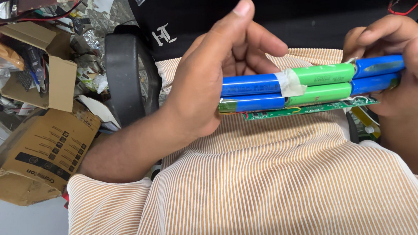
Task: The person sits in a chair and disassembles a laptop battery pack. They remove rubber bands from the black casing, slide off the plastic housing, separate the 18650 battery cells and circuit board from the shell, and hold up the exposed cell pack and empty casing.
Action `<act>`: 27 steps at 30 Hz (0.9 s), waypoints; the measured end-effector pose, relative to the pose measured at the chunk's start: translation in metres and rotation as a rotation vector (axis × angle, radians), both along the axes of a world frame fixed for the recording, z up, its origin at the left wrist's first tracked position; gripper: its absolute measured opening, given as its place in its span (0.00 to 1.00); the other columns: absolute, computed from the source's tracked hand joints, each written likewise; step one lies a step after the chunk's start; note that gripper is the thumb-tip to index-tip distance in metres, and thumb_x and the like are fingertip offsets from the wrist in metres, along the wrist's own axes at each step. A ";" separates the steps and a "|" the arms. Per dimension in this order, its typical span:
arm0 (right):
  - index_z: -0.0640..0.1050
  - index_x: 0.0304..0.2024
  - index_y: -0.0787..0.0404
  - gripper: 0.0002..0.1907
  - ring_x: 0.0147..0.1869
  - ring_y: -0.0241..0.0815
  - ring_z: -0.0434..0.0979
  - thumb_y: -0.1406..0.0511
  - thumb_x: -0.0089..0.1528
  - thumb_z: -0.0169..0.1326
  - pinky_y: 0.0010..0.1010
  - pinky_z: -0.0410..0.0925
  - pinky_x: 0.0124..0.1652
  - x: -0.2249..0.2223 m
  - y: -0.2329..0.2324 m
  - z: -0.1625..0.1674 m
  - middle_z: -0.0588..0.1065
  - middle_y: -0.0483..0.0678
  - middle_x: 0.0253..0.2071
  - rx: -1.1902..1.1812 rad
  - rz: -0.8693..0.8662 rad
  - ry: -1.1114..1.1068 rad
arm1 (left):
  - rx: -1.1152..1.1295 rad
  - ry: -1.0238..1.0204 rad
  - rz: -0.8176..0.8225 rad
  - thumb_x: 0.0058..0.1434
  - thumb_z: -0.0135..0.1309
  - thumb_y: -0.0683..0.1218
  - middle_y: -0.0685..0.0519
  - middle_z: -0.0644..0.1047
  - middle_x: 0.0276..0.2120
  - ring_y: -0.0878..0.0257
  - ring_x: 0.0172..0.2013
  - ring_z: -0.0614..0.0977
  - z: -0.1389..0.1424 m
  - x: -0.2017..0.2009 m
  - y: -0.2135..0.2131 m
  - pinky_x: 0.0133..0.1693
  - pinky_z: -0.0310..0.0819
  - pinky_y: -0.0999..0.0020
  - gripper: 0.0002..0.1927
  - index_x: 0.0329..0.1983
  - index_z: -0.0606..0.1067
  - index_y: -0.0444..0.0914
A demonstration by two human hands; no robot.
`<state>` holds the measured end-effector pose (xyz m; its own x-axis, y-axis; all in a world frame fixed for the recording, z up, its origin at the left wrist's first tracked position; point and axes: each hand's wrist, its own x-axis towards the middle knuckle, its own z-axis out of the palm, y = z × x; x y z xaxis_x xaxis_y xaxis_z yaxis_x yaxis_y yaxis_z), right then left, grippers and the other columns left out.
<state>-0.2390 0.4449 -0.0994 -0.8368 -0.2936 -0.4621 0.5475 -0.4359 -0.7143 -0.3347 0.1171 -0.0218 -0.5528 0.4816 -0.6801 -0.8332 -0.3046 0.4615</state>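
We've got both hands, left hand [201,90] and right hand [408,67], clenched on the stiff blue-and-green taped cylindrical battery pack [313,86] ends; probably hefty, and the thin green circuit board [310,107] underneath looks fragile.

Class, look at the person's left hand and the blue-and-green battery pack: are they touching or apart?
Touching. The head view shows the left hand wrapped around the blue end of the battery pack, palm and fingers pressed against the cells.

Cardboard boxes [43,149] crowd the left — chair armrest [126,77] blocks too
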 end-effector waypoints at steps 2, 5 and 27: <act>0.70 0.49 0.73 0.25 0.34 0.48 0.71 0.53 0.76 0.41 0.33 0.72 0.31 0.000 0.000 -0.001 0.72 0.66 0.35 -0.027 -0.010 -0.033 | -0.014 0.043 -0.024 0.76 0.37 0.60 0.45 0.80 0.29 0.64 0.30 0.82 -0.002 0.001 0.000 0.35 0.80 0.71 0.30 0.44 0.79 0.30; 0.70 0.49 0.73 0.25 0.35 0.49 0.73 0.53 0.75 0.41 0.34 0.73 0.31 -0.002 -0.002 -0.004 0.73 0.66 0.36 -0.065 -0.009 -0.058 | -0.023 0.065 -0.027 0.75 0.38 0.60 0.45 0.80 0.29 0.64 0.30 0.82 -0.004 0.003 0.001 0.35 0.80 0.71 0.30 0.44 0.79 0.30; 0.70 0.50 0.72 0.24 0.36 0.45 0.74 0.53 0.73 0.48 0.28 0.70 0.32 -0.012 -0.015 0.009 0.72 0.63 0.37 0.074 0.057 0.049 | -0.108 0.165 -0.027 0.76 0.38 0.59 0.48 0.80 0.29 0.66 0.30 0.80 -0.006 0.005 -0.003 0.35 0.77 0.73 0.28 0.44 0.78 0.32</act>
<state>-0.2507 0.4302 -0.0901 -0.8417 -0.3079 -0.4435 0.5338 -0.3506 -0.7695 -0.3296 0.1137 -0.0275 -0.6493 0.4263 -0.6298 -0.7504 -0.2246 0.6217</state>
